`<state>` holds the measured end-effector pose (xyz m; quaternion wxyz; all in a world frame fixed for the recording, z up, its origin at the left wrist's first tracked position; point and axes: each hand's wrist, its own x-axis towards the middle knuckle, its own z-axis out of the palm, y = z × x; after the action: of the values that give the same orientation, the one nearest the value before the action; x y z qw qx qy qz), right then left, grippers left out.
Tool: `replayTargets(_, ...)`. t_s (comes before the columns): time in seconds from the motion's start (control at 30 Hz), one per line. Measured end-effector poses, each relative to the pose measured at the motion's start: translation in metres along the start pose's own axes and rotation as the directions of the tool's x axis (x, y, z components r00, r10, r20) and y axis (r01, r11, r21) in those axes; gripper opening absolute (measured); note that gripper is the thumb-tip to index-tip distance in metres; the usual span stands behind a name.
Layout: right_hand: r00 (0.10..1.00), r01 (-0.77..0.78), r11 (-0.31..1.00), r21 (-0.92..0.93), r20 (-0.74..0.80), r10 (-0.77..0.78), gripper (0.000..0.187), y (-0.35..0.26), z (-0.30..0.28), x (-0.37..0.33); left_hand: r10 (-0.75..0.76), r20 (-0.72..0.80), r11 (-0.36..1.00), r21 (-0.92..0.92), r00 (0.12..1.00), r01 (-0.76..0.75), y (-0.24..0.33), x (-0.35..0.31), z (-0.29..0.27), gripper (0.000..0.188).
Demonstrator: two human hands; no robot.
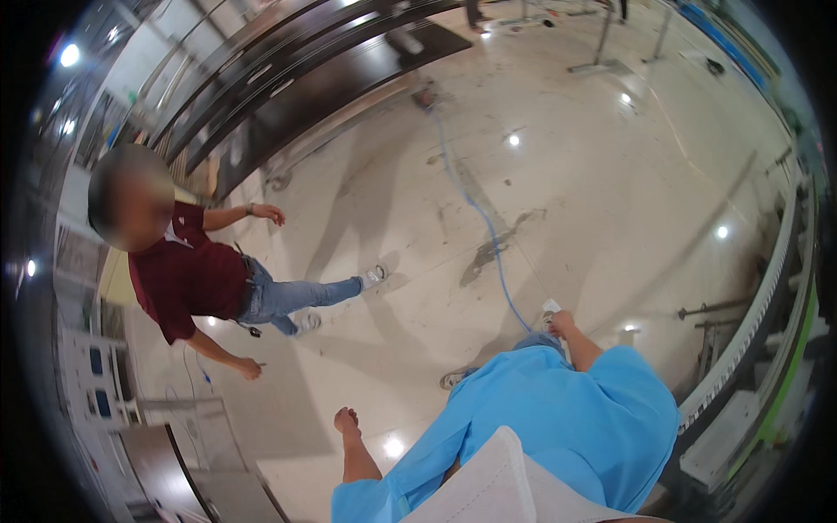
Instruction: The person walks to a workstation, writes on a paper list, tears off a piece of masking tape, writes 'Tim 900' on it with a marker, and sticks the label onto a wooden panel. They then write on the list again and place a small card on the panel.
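Observation:
My left hand [346, 420] hangs out to the left of my body above the pale floor [384, 349]. Its fingers look loosely curled in, and nothing shows in them. Lower right of the middle, my right hand [562, 324] is closed on a small white flat object [551, 306], whose exact kind is too small to tell. Below that hand the blue hose or cable [499, 253] runs up to my legs, partly hidden by my light blue shirt [567, 418].
A person [196, 270] in a dark red shirt and jeans strides on the left. Long dark brown panels [349, 83] lie stacked on a rack behind. A conveyor-like machine edge [750, 322] curves along the right. Another dark panel [161, 471] stands at lower left.

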<state>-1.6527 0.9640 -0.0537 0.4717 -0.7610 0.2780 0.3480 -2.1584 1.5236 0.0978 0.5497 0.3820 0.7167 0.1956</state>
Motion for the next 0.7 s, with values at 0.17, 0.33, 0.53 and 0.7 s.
replayTargets(0.17,0.963,0.27,0.943,-0.194,0.079,-0.259,0.016,0.072,-0.074,0.054,-0.105,0.275,0.972,0.234,0.956,0.04,-0.03,-0.064,0.221,0.018)
replayTargets(0.33,0.954,0.277,0.852,-0.444,0.018,-0.3,0.024,0.018,-0.22,0.04,-0.244,0.659,0.852,0.496,0.712,-0.167,-0.082,-0.248,0.478,0.016)
replayTargets(0.53,0.966,0.054,0.702,0.71,-0.215,0.143,0.031,-0.035,-0.326,0.023,-0.157,0.977,0.529,-0.04,-0.144,-0.848,-0.075,-0.493,0.679,0.028)
replayTargets(0.7,0.975,0.003,0.526,0.85,-0.12,0.189,0.033,-0.04,-0.339,0.059,-0.38,0.919,0.533,0.312,0.106,-0.786,-0.061,-0.559,0.819,0.048)
